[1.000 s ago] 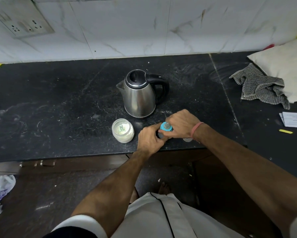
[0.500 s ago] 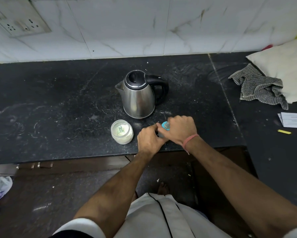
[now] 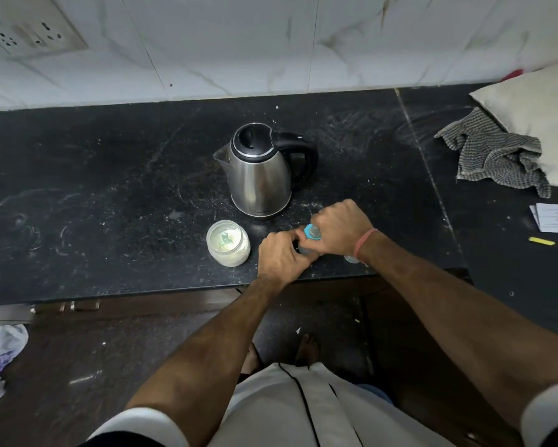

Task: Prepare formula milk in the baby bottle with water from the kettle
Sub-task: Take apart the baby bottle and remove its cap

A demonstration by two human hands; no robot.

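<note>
Both hands on the baby bottle [image 3: 310,235]: left hand [image 3: 282,253] grips its body, right hand [image 3: 340,227] curls round the blue cap; open jar [image 3: 228,242] holds pale powder; kettle [image 3: 260,171] print unreadable

The bottle [image 3: 307,242] stands near the counter's front edge, mostly hidden by the hands; its blue collar [image 3: 310,232] and clear teat show at the top. The steel kettle [image 3: 261,175] stands upright just behind it, black lid closed, handle to the right. The formula jar [image 3: 228,242], open, sits left of the bottle.
</note>
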